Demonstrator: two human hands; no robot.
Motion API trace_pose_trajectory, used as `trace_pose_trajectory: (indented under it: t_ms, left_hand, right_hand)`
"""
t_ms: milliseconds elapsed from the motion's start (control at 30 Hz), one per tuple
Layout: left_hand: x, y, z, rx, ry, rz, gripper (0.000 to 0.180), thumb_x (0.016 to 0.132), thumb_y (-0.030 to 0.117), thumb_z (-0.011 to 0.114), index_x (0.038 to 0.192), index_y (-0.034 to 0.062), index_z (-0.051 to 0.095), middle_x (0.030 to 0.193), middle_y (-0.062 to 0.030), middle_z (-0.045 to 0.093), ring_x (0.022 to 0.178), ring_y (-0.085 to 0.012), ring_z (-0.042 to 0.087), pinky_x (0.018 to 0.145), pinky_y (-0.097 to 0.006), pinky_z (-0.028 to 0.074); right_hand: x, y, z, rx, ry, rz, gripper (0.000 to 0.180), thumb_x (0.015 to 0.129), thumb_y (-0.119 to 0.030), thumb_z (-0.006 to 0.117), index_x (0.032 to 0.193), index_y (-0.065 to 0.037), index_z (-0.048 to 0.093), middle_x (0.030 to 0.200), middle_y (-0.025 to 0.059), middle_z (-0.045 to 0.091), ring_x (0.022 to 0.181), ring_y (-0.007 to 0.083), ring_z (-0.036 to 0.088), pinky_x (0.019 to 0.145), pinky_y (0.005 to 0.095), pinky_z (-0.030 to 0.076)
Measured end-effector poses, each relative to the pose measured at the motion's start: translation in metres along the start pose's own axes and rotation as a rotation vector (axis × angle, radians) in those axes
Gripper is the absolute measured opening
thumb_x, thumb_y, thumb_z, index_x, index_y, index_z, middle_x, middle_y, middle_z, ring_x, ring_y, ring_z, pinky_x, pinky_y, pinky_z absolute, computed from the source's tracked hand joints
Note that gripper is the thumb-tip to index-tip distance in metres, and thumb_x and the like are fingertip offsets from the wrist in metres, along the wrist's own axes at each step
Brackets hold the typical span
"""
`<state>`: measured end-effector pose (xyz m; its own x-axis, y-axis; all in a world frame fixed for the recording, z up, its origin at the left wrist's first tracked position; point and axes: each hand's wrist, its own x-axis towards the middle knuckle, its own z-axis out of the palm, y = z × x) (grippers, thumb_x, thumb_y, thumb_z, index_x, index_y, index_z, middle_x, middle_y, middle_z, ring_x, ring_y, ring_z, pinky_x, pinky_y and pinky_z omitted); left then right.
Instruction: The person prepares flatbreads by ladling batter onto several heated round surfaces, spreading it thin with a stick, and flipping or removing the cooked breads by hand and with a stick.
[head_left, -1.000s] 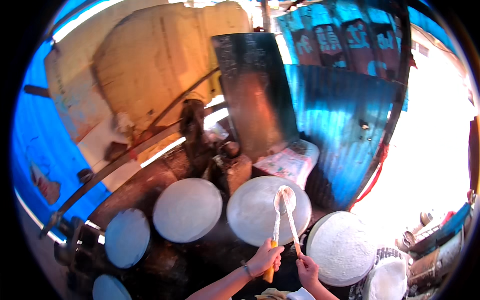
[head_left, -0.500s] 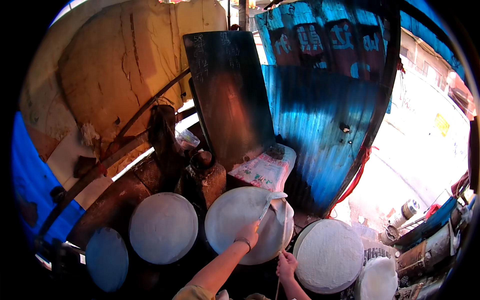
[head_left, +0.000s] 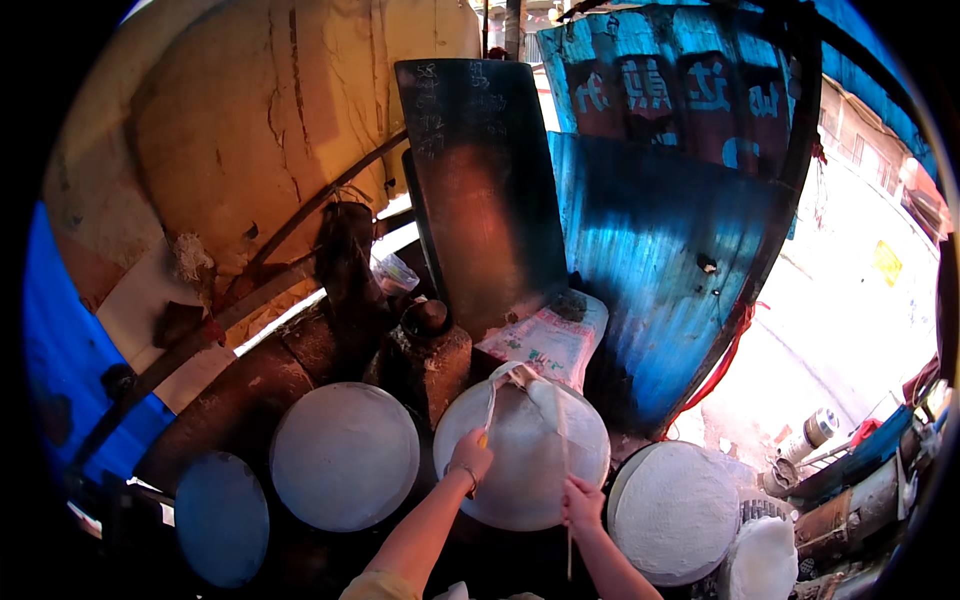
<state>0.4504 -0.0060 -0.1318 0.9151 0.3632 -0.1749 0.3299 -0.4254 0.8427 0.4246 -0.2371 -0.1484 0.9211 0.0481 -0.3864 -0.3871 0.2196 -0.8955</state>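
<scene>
— How far along is the work judged to be?

— The thin white sheet is lifted only at its far edge from the middle round steaming cloth; most of it is not yet peeled. The neighbouring cloth is left bare.

— And the fingers?

— The left hand is closed around a flat stick, the right hand around a thin rod. The sheet is draped over both tips, well beyond the fingers.

dark stove top, round white steaming discs
</scene>
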Motion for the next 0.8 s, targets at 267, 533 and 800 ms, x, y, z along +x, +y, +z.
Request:
trace_pose_trajectory:
  t_ms: [267, 533, 800]
  left_hand:
    - [-0.091, -0.024, -0.034, -0.499, -0.050, -0.325, 0.060, 0.071, -0.001, 0.053, 0.128, 0.0089, 0.037, 0.063, -0.0065, 0.052, 0.042, -0.0134, 0.048, 0.037, -0.026, 0.040]
    - [-0.230, -0.005, -0.074, -0.857, -0.131, -0.488, 0.033, 0.085, 0.005, 0.049, 0.116, 0.0123, 0.043, 0.068, -0.0026, 0.050, 0.041, -0.0046, 0.039, 0.033, -0.016, 0.029]
    - [-0.260, 0.038, -0.092, -0.935, -0.137, -0.329, 0.033, 0.087, 0.006, 0.047, 0.119, 0.0102, 0.042, 0.063, -0.0011, 0.047, 0.039, -0.0034, 0.035, 0.031, -0.016, 0.025]
  right_hand:
    - [0.020, 0.000, 0.023, -0.285, -0.072, -0.024, 0.019, 0.081, -0.016, 0.059, 0.099, -0.009, 0.061, 0.052, -0.0009, 0.043, 0.035, 0.0086, 0.036, 0.031, 0.0218, 0.029]
    - [0.054, -0.010, -0.024, -0.412, -0.092, 0.012, 0.023, 0.078, -0.020, 0.064, 0.098, -0.011, 0.064, 0.056, -0.0021, 0.052, 0.040, 0.0068, 0.042, 0.034, 0.0213, 0.031]
    - [0.068, -0.064, -0.031, -0.578, -0.146, 0.016, 0.024, 0.074, -0.016, 0.068, 0.094, -0.005, 0.065, 0.058, -0.0009, 0.053, 0.046, 0.0070, 0.047, 0.038, 0.0216, 0.035]
